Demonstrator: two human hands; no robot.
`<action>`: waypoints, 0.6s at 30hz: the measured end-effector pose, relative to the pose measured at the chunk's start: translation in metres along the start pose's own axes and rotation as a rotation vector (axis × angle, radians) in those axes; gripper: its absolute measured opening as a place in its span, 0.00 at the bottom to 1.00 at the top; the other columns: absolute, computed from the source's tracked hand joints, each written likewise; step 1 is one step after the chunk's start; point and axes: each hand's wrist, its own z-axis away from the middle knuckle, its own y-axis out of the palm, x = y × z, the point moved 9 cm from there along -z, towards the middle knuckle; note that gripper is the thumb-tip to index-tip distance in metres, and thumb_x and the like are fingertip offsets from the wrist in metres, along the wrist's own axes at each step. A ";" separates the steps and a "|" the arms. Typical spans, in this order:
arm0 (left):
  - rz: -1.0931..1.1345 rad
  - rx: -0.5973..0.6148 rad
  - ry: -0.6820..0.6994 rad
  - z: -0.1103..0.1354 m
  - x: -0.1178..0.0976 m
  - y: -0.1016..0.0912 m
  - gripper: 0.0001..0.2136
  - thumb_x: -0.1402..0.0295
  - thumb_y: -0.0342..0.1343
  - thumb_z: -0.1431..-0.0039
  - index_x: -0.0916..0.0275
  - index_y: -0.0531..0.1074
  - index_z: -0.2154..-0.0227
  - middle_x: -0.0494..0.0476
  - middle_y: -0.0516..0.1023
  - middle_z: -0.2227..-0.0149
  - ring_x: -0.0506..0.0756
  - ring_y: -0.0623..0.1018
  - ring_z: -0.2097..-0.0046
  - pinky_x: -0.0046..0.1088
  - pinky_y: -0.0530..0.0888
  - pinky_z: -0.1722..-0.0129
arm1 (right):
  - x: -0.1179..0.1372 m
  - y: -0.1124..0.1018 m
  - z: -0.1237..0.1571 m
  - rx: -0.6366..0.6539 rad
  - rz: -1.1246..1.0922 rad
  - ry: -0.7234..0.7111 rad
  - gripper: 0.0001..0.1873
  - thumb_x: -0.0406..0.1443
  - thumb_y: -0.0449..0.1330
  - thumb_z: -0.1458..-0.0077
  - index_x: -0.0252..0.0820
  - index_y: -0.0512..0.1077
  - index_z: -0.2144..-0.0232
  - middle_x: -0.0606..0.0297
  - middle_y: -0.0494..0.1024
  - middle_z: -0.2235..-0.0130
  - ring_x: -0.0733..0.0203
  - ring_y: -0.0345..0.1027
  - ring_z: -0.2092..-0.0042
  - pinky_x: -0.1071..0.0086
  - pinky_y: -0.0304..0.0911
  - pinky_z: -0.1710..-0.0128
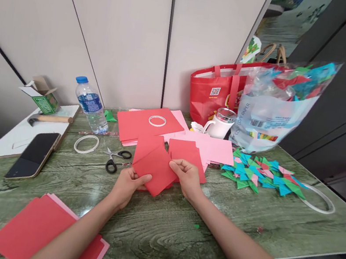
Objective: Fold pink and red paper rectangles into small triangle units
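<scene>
Both my hands hold a square sheet of red paper [156, 169] over the green wood-grain table [158, 229]. My left hand [127, 186] pinches its lower left corner, thumb on top. My right hand [187, 177] pinches the right edge. More red sheets [187, 152] lie just behind it, overlapping pink sheets [213, 147]. A larger red stack [142, 124] with a white tape ring [157, 121] on top lies farther back.
Scissors [116, 159], a tape ring [86, 143], a water bottle [92, 105], a phone [33, 155] and a hammer [50, 118] lie left. Folded coloured paper pieces [260, 175], a white mug [219, 124], a red bag [216, 90] and a plastic bag [275, 107] are right. Red sheets [42, 227] lie near left.
</scene>
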 end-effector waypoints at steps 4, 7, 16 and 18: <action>0.037 -0.039 -0.013 -0.001 0.003 -0.005 0.18 0.67 0.67 0.66 0.69 0.73 0.69 0.59 0.80 0.71 0.56 0.78 0.71 0.30 0.75 0.73 | -0.003 0.001 0.000 -0.001 -0.045 0.030 0.15 0.44 0.66 0.64 0.39 0.72 0.76 0.64 0.78 0.75 0.61 0.69 0.74 0.68 0.65 0.71; 0.028 -0.049 -0.007 -0.001 0.002 -0.006 0.17 0.66 0.67 0.66 0.69 0.73 0.70 0.59 0.80 0.72 0.56 0.78 0.71 0.31 0.75 0.73 | -0.004 0.001 0.000 -0.002 -0.061 0.045 0.16 0.44 0.66 0.64 0.39 0.72 0.76 0.63 0.78 0.74 0.61 0.69 0.73 0.67 0.65 0.70; -0.042 -0.003 -0.002 -0.001 -0.008 -0.007 0.13 0.60 0.62 0.59 0.68 0.73 0.77 0.56 0.79 0.76 0.55 0.78 0.74 0.33 0.75 0.71 | -0.006 -0.011 -0.008 -0.034 -0.089 0.034 0.14 0.43 0.66 0.64 0.39 0.73 0.76 0.64 0.78 0.74 0.61 0.70 0.73 0.67 0.65 0.70; -0.054 -0.027 0.024 -0.001 -0.010 -0.010 0.13 0.60 0.63 0.60 0.68 0.72 0.80 0.55 0.78 0.78 0.54 0.77 0.76 0.31 0.75 0.73 | -0.006 -0.010 -0.007 -0.024 -0.092 0.029 0.14 0.43 0.66 0.64 0.39 0.73 0.76 0.64 0.78 0.74 0.62 0.69 0.73 0.68 0.64 0.70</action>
